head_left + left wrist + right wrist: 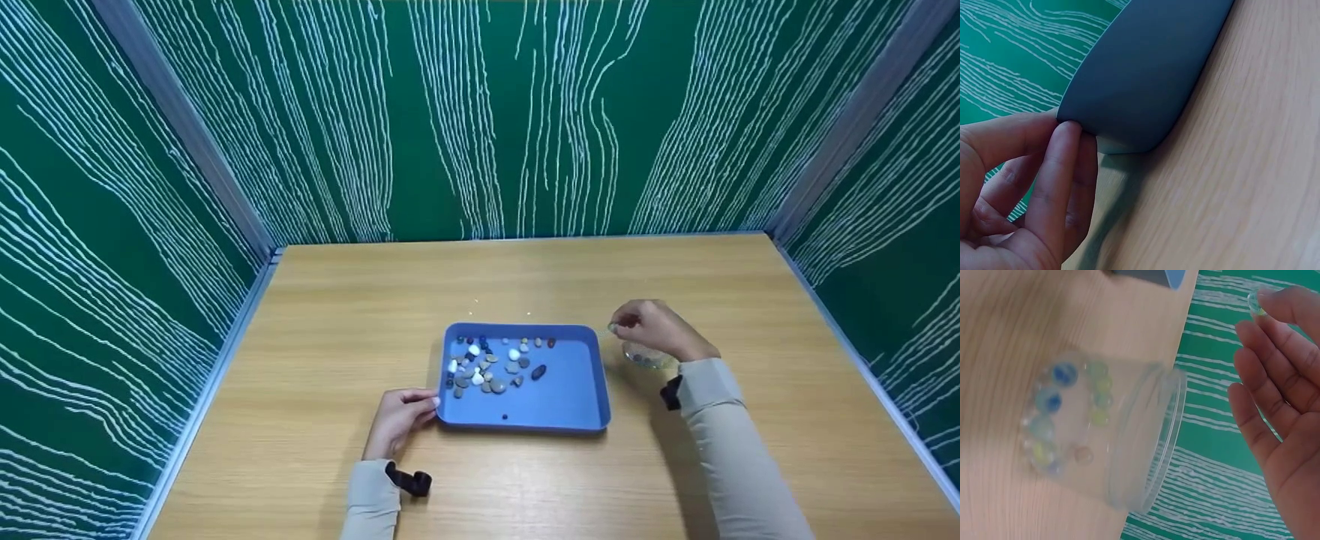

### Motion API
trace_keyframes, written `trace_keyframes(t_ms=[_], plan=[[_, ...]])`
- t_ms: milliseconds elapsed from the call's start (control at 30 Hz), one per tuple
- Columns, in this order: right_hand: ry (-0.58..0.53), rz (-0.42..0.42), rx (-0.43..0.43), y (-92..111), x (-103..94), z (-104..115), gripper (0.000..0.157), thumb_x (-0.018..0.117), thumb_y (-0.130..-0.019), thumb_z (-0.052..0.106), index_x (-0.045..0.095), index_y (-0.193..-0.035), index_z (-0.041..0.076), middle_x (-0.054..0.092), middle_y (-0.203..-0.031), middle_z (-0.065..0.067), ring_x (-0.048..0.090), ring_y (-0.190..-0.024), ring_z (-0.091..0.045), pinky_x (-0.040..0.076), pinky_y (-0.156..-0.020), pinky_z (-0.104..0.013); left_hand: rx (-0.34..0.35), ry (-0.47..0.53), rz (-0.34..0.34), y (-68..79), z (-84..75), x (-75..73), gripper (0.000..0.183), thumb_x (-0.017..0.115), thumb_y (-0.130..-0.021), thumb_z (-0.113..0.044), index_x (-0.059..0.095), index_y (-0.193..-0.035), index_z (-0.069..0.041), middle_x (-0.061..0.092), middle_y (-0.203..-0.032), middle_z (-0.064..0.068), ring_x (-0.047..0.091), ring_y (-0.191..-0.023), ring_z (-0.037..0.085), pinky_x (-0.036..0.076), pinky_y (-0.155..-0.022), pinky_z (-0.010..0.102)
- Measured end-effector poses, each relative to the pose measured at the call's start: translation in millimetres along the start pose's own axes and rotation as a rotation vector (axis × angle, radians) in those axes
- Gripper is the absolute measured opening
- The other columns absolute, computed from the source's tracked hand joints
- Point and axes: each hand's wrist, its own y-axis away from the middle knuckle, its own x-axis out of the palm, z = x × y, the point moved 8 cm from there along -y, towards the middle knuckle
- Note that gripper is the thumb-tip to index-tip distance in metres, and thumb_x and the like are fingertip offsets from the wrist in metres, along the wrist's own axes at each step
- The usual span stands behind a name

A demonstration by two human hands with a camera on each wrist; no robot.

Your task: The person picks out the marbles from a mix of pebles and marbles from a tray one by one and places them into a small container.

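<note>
A blue tray (568, 401) with pebbles (498, 386) and small dark beads lies on the table. My left hand (399, 420) pinches its near left corner; in the left wrist view the thumb and fingers (1061, 169) grip the rim. My right hand (660, 330) is raised beyond the tray's right side. Between its thumb and index finger it pinches a clear, greenish glass marble (1253, 304), the other fingers loosely extended. Below and beside that hand stands a clear open jar (1129, 439) holding several blue, green and yellowish marbles (1048, 399); in the head view the forearm partly hides it.
Pebbles gather in the tray's left half, with one dark bead (505, 417) near its front wall. Tiny pale bits (529, 313) lie on the wooden table (360, 315) behind the tray. Green panels (450, 135) with white lines enclose the table at the back and sides.
</note>
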Motion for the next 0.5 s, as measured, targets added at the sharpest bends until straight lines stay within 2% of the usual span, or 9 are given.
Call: trace_keyframes(t_ms=[333,500], plan=[[-0.007,0.022,0.068,10.4,-13.4,-33.0,0.022,0.061,-0.093,0.016,0.067,-0.108,0.002,0.067,-0.106,-0.015,0.061,-0.094,-0.025,0.057,-0.086,-0.044,-0.002,-0.016,0.011,0.4,-1.0,1.0,0.033,0.068,-0.084,0.004,0.060,-0.113,0.018,0.070,-0.093,0.010,0.066,-0.077,0.010,0.060,-0.074,0.020],[-0.013,0.022,0.073,15.6,-17.6,-42.7,0.027,0.060,-0.092,0.014,0.065,-0.110,-0.004,0.066,-0.108,-0.020,0.061,-0.094,-0.026,0.059,-0.082,-0.041,-0.003,-0.014,0.002,-0.8,-0.8,0.0,0.033,0.067,-0.084,0.005,0.060,-0.113,0.018,0.070,-0.091,0.009,0.066,-0.076,0.009,0.060,-0.072,0.020]])
